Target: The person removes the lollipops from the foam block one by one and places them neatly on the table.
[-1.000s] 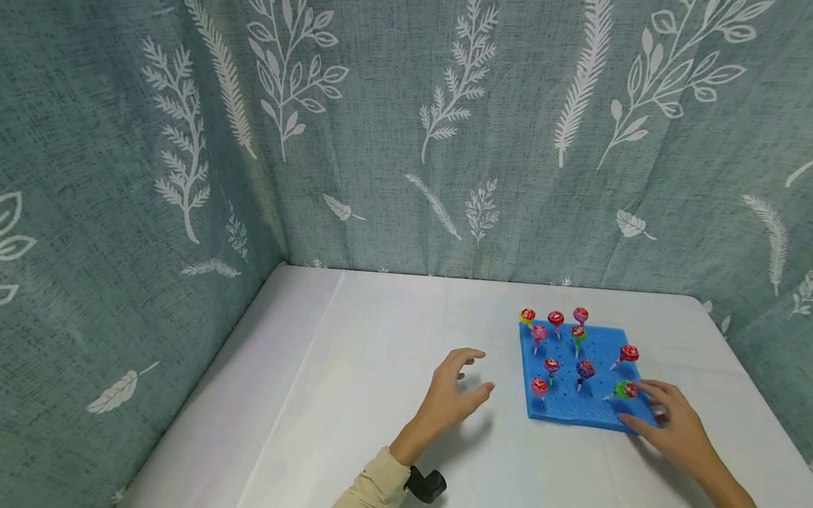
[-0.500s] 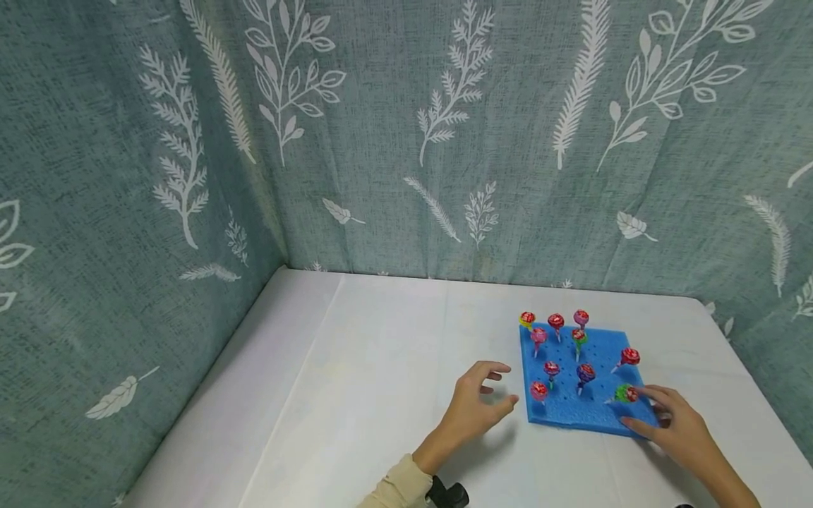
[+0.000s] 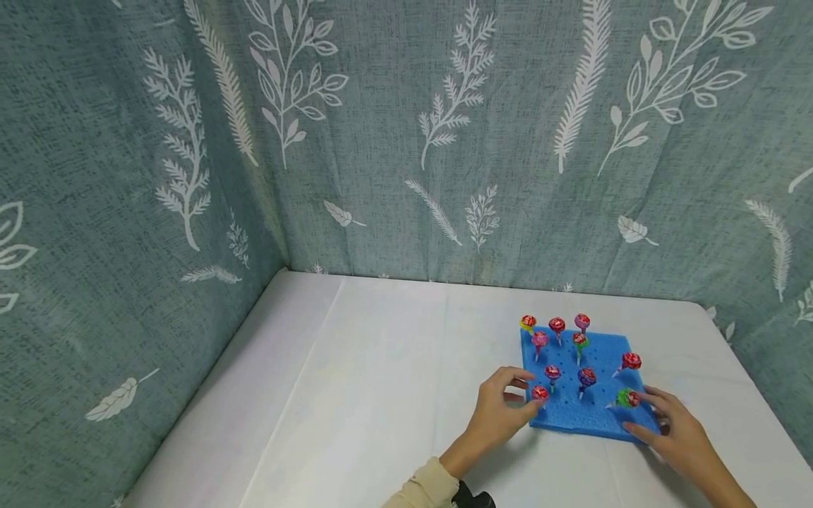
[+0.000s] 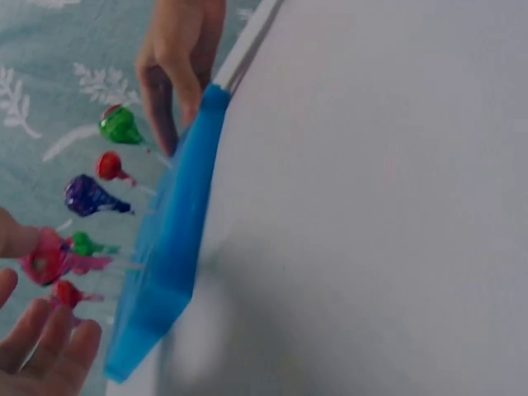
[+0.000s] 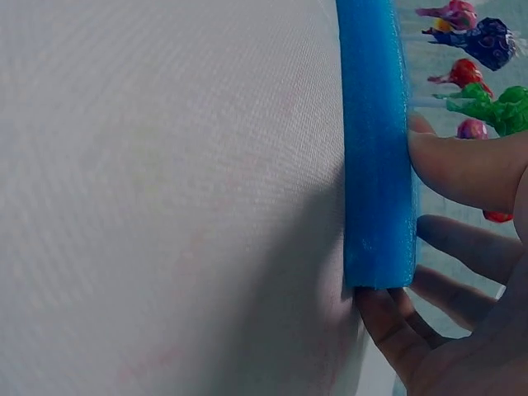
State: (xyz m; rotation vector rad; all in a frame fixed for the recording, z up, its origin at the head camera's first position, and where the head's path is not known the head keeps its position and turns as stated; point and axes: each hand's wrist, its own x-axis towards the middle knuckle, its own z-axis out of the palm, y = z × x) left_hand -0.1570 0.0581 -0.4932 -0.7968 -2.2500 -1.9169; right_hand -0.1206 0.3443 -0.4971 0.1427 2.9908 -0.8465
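A blue foam board [image 3: 568, 416] lies at the right of the white table with several wrapped lollipops stuck in it by their sticks. My left hand [image 3: 502, 409] is at the board's left edge, thumb and fingers spread on either side of a pink lollipop [image 3: 539, 392]; the left wrist view shows them near the candies, contact unclear. My right hand [image 3: 679, 430] holds the board's near right corner. In the right wrist view its thumb [image 5: 470, 169] lies on the board's top while other fingers bend round the end. A green lollipop [image 3: 627, 398] leans close to that hand.
A red lollipop [image 3: 631, 360] tilts near the board's right side, and a purple one [image 3: 586, 377] stands mid-board. White cloth covers the table [image 3: 368, 367]. Green leaf-print curtains [image 3: 381, 141] close off the back and left.
My left hand has moved right, from over the table to the board's left edge. The right hand stays on the right corner. The lollipops keep their places on the board.
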